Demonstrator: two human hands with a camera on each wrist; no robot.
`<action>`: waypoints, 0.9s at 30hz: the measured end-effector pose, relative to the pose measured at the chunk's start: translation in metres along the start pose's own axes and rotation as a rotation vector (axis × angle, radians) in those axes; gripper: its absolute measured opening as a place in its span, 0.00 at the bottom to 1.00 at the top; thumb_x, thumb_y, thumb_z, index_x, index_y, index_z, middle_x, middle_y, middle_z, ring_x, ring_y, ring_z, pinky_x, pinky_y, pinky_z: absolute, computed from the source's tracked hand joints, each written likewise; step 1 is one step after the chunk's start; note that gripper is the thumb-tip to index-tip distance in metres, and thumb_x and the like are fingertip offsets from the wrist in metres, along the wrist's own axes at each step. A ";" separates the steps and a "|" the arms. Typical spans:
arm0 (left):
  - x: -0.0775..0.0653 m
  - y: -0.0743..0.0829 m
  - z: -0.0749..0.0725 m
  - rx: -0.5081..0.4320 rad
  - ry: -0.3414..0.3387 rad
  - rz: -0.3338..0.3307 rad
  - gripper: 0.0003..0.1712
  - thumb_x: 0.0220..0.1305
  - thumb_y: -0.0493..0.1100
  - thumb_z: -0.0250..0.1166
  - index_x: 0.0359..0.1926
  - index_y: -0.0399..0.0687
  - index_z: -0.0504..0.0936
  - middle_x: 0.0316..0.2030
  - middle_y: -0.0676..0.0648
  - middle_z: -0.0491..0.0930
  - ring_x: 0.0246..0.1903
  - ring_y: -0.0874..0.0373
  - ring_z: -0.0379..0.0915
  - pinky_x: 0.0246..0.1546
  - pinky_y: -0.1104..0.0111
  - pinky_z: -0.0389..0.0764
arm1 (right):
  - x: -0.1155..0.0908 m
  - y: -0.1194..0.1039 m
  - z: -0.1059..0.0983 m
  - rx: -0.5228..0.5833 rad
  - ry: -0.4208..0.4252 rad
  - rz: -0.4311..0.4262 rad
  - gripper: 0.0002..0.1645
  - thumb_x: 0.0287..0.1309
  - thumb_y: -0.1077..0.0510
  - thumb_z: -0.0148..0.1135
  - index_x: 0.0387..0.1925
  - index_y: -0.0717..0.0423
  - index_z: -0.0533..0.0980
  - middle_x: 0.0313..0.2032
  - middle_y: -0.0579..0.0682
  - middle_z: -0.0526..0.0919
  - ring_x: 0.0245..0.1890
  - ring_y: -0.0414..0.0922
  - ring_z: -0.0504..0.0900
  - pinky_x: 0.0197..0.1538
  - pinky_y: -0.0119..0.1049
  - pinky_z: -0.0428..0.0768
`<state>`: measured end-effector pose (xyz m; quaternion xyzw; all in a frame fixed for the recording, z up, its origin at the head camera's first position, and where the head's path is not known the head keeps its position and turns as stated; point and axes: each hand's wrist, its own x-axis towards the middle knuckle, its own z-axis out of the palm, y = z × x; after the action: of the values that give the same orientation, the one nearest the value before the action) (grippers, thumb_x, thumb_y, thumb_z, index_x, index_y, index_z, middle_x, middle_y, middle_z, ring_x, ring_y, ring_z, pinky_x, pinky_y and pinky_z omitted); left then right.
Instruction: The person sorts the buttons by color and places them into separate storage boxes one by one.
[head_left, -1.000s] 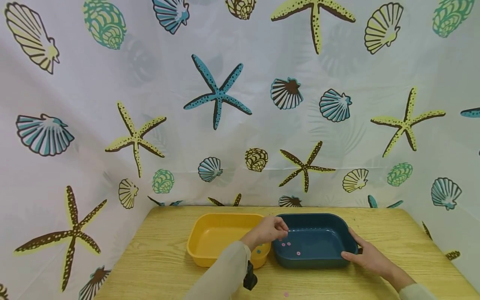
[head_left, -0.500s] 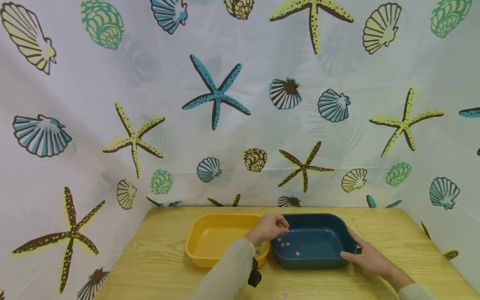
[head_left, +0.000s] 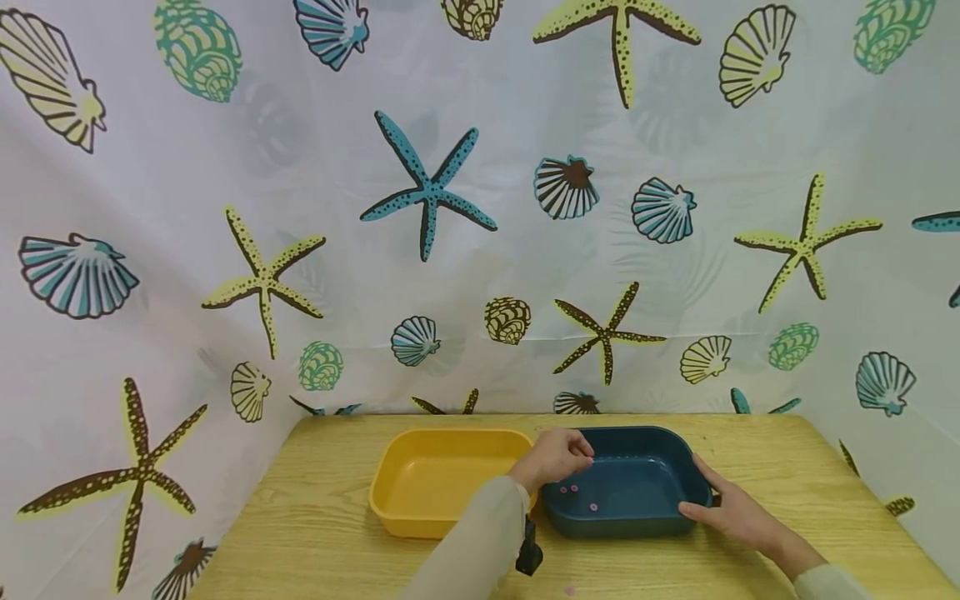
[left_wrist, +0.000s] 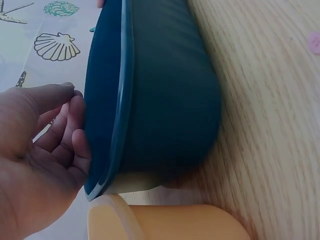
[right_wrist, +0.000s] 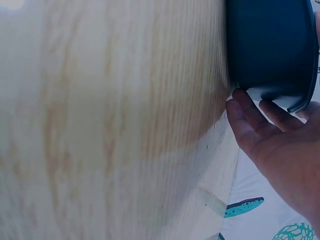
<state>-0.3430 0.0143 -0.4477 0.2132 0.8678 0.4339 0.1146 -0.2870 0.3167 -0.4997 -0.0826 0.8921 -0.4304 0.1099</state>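
Observation:
My left hand hovers over the left end of a dark blue tray, fingers curled and thumb tip meeting the index fingertip. In the left wrist view, nothing shows between those fingertips, which sit right by the rim. My right hand grips the tray's right end, the thumb at the front corner and the fingers along the side and underneath near the table. Inside the tray lie a few small pink discs, one of them near the front. A yellow tray stands to the left, partly behind my left sleeve.
The trays stand side by side on a wooden table. A loose pink disc lies near the table's front edge. A white curtain printed with shells and starfish encloses the back and sides.
My left hand has moved slightly right over the blue tray, fingers still drawn together. The blue discs seen earlier in the yellow tray are now hidden behind my arm. My right hand stays put.

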 end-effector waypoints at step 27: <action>0.005 0.007 0.012 -0.008 0.035 -0.003 0.04 0.64 0.37 0.62 0.38 0.40 0.81 0.25 0.53 0.76 0.24 0.60 0.71 0.27 0.69 0.74 | 0.001 0.001 0.000 0.040 -0.004 -0.010 0.55 0.61 0.49 0.62 0.73 0.61 0.38 0.68 0.74 0.45 0.53 0.61 0.74 0.52 0.50 0.73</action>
<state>-0.3410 0.0289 -0.4499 0.2040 0.8682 0.4410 0.1010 -0.2881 0.3174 -0.5007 -0.0858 0.8827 -0.4485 0.1111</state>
